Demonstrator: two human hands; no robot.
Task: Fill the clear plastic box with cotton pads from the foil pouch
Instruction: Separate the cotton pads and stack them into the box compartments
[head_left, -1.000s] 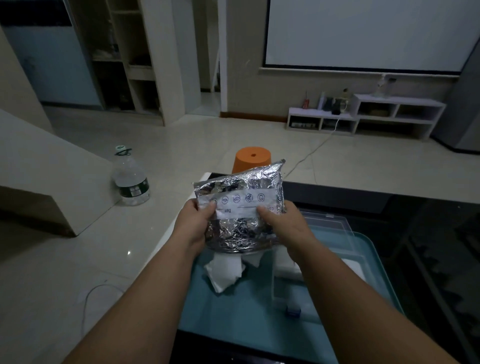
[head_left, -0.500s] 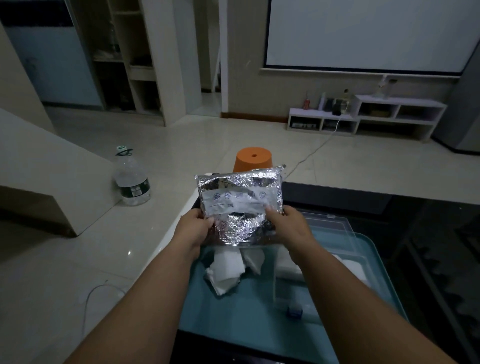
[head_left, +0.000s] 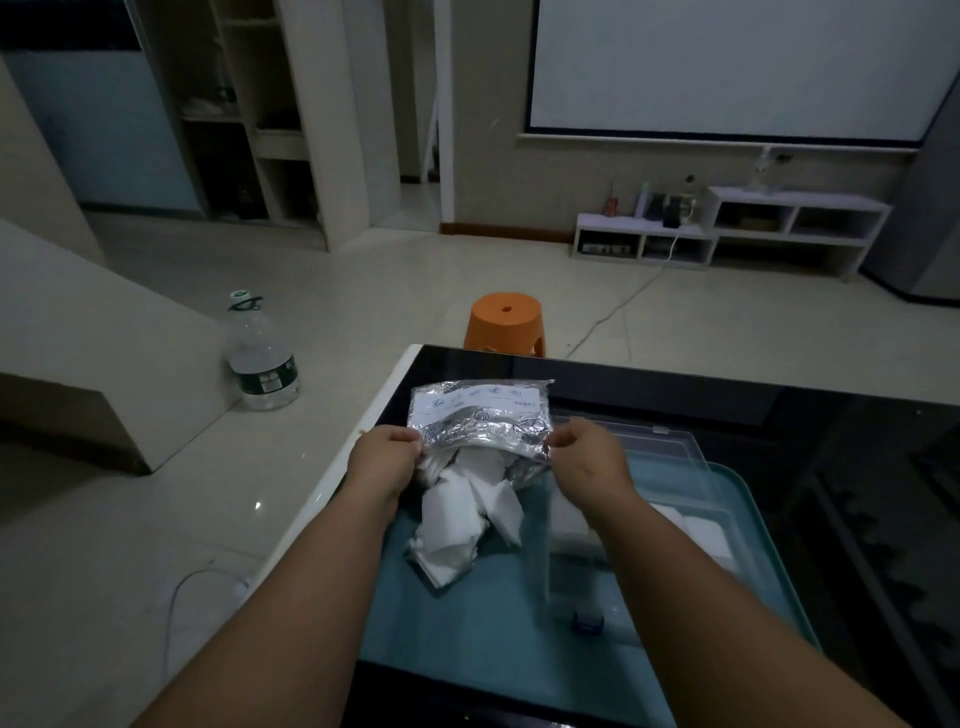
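A: Nearest first. What lies on the teal tray (head_left: 467, 634)?

B: A loose heap of white cotton pads (head_left: 452, 525), on the tray's left half. The clear plastic box (head_left: 546, 561) stands just beside the heap on its right. White pads show through its walls, and a small blue latch sits on its near side.

A: Hands?

B: Both up over the far end of the tray. The left hand (head_left: 387, 460) pinches the left end of the foil pouch's (head_left: 480, 415) mouth between thumb and curled fingers. The right hand (head_left: 587, 460) pinches the right end the same way.

A: Pouch attitude?

B: Held off the tray, mouth turned down and toward the person, white label up. Pads hang out of the mouth and meet the top of the heap. The mouth is over the heap, left of the box, not over the box.

A: Beyond?

B: The tray rests on a glossy black table (head_left: 675, 384). An orange stool (head_left: 504, 325) stands just past the table's far edge. A large water bottle (head_left: 262, 364) stands on the floor to the left. A low white shelf unit (head_left: 727, 234) sits against the far wall, under a projection screen (head_left: 727, 67).
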